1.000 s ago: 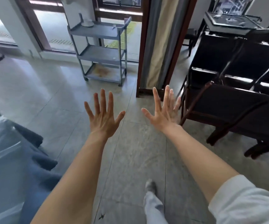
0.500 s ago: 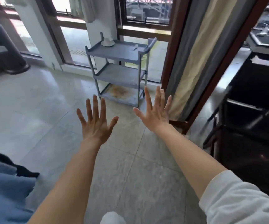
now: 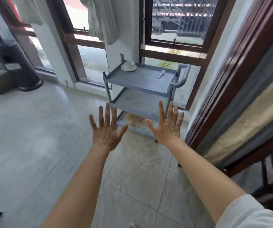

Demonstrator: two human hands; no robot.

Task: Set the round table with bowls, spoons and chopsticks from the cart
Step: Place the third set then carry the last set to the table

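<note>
A grey three-shelf cart stands ahead of me by the window. On its top shelf a white bowl on a saucer sits at the back left, and a white spoon lies to the right. My left hand and my right hand are stretched out in front of me, fingers spread, holding nothing. Both hang in the air short of the cart. No chopsticks or round table show.
A dark wooden door frame with a curtain stands close on the right. A black cylindrical bin sits at the far left by the glass. Grey tiled floor stretches between me and the cart.
I have come closer to the cart, which now looks larger and nearer the centre. The dark chairs and blue cloth have left view. Both hands stay spread and empty.
</note>
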